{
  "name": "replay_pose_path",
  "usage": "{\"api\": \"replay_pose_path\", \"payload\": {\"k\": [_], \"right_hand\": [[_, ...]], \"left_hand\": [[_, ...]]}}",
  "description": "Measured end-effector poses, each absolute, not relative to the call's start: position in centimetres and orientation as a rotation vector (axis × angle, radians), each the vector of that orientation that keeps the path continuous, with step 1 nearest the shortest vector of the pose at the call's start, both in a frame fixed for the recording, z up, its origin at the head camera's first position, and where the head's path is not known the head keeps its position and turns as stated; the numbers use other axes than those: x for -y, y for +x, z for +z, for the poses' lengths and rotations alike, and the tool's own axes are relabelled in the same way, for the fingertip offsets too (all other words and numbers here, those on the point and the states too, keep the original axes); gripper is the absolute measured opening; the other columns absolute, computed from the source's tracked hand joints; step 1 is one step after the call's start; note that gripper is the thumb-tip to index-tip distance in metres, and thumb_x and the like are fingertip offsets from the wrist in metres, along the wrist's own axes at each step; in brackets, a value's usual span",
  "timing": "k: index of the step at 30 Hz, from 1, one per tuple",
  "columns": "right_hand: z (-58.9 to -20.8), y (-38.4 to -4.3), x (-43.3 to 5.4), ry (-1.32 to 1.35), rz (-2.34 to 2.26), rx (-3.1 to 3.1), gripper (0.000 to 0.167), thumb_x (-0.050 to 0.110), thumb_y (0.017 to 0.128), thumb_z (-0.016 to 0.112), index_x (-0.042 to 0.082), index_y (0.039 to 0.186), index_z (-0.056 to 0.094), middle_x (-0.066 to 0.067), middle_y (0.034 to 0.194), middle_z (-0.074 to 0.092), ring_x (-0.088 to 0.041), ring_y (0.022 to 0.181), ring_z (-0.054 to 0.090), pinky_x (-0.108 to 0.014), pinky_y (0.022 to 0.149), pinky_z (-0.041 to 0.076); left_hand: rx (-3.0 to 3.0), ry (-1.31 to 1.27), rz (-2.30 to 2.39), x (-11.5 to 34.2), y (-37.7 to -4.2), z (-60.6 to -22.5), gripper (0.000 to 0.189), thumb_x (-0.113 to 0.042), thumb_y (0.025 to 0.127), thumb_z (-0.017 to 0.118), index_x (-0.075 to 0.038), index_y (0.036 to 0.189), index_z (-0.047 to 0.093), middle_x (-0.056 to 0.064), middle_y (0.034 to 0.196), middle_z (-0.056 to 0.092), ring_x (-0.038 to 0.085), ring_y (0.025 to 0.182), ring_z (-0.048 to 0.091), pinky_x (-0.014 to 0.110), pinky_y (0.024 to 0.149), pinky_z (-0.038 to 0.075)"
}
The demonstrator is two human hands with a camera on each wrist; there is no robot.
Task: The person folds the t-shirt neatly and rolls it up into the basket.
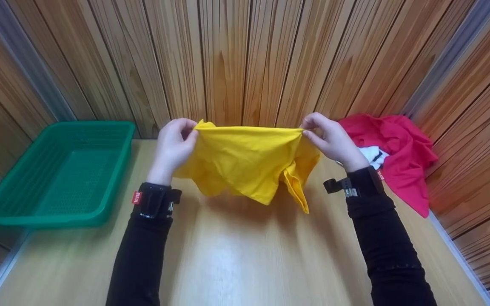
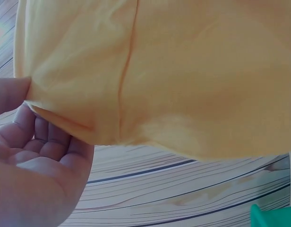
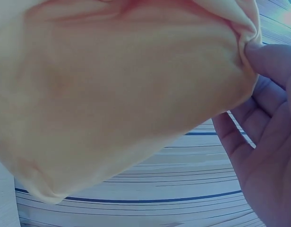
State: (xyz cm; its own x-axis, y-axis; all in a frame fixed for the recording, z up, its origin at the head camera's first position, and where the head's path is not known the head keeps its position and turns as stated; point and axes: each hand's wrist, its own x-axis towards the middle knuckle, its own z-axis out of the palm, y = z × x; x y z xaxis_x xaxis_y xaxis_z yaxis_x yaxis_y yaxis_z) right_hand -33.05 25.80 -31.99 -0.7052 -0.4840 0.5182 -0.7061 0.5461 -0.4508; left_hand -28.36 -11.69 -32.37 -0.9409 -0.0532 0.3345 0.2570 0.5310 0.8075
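A yellow shirt (image 1: 245,161) hangs between both hands above the table, its top edge stretched nearly straight. One short sleeve-like part dangles at its lower right. At the upper left corner my left hand (image 1: 173,146) pinches the fabric between thumb and fingers. The left wrist view shows a seam running down the yellow cloth (image 2: 183,80) beside the thumb. My right hand (image 1: 334,142) pinches the opposite corner. Up close in the right wrist view, the fabric (image 3: 122,104) bunches into folds under the right thumb (image 3: 273,61).
On the left stands a green plastic basket (image 1: 119,170) with slotted walls. A crumpled red cloth (image 1: 406,148) lies at the back right, with a white piece of fabric (image 1: 373,155) beside it. Wood-panelled walls (image 1: 228,63) enclose the pale wooden table (image 1: 228,263) at the back and sides.
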Motion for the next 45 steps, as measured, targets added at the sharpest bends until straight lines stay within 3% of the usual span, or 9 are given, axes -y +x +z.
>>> {"api": "replay_pose_path", "payload": {"k": [5,13,20,31,37,45], "right_hand": [[-32.2,-33.0,-25.8,0.974,0.931,2.468,0.013,0.005,0.096,0.063,0.002,0.107,0.058,-0.007,0.104,0.066,-0.019,0.100,0.061,-0.029,0.090,0.048],[-34.1,-33.2,-25.7,1.002,0.969,2.509,0.011,0.003,0.095,0.063,0.000,0.106,0.059,-0.008,0.101,0.065,-0.024,0.101,0.063,-0.046,0.091,0.051],[-36.2,-33.7,-25.0,1.044,0.913,2.542,0.010,0.001,0.094,0.064,0.001,0.104,0.059,-0.009,0.099,0.063,-0.026,0.101,0.061,-0.045,0.094,0.048],[-40.0,-34.7,-23.4,0.899,0.898,2.631,0.008,-0.001,0.093,0.064,0.002,0.100,0.060,-0.012,0.096,0.062,-0.030,0.097,0.055,-0.046,0.091,0.046],[-41.9,-35.2,-22.7,0.836,0.856,2.666,0.007,0.000,0.093,0.064,0.002,0.098,0.060,-0.013,0.096,0.063,-0.032,0.098,0.058,-0.046,0.090,0.047],[-43.2,-35.5,-22.1,0.705,0.852,2.799,0.008,0.003,0.095,0.063,0.003,0.103,0.061,-0.013,0.102,0.064,-0.031,0.103,0.058,-0.045,0.095,0.047]], "left_hand": [[2.465,-0.173,-1.365,11.6,-27.9,-32.7,0.016,-0.007,0.097,0.061,0.000,0.111,0.063,0.012,0.108,0.059,0.025,0.099,0.056,0.038,0.089,0.047],[2.539,-0.205,-1.292,11.5,-27.6,-34.4,0.014,-0.004,0.096,0.059,0.002,0.108,0.063,0.014,0.105,0.058,0.027,0.097,0.055,0.039,0.088,0.047],[2.592,-0.216,-1.211,12.1,-28.2,-36.7,0.012,-0.002,0.093,0.061,0.004,0.103,0.064,0.017,0.100,0.060,0.031,0.095,0.055,0.042,0.086,0.046],[2.722,-0.088,-1.080,11.9,-29.2,-40.3,0.015,-0.006,0.095,0.060,0.002,0.108,0.064,0.017,0.101,0.060,0.031,0.095,0.057,0.043,0.086,0.048],[2.771,-0.009,-1.093,11.9,-29.9,-42.2,0.018,-0.009,0.096,0.059,0.000,0.111,0.063,0.016,0.105,0.060,0.030,0.097,0.058,0.043,0.087,0.049],[2.807,0.034,-1.079,12.1,-30.4,-44.2,0.022,-0.011,0.097,0.059,0.002,0.114,0.063,0.017,0.107,0.061,0.032,0.098,0.059,0.043,0.087,0.049]]}}
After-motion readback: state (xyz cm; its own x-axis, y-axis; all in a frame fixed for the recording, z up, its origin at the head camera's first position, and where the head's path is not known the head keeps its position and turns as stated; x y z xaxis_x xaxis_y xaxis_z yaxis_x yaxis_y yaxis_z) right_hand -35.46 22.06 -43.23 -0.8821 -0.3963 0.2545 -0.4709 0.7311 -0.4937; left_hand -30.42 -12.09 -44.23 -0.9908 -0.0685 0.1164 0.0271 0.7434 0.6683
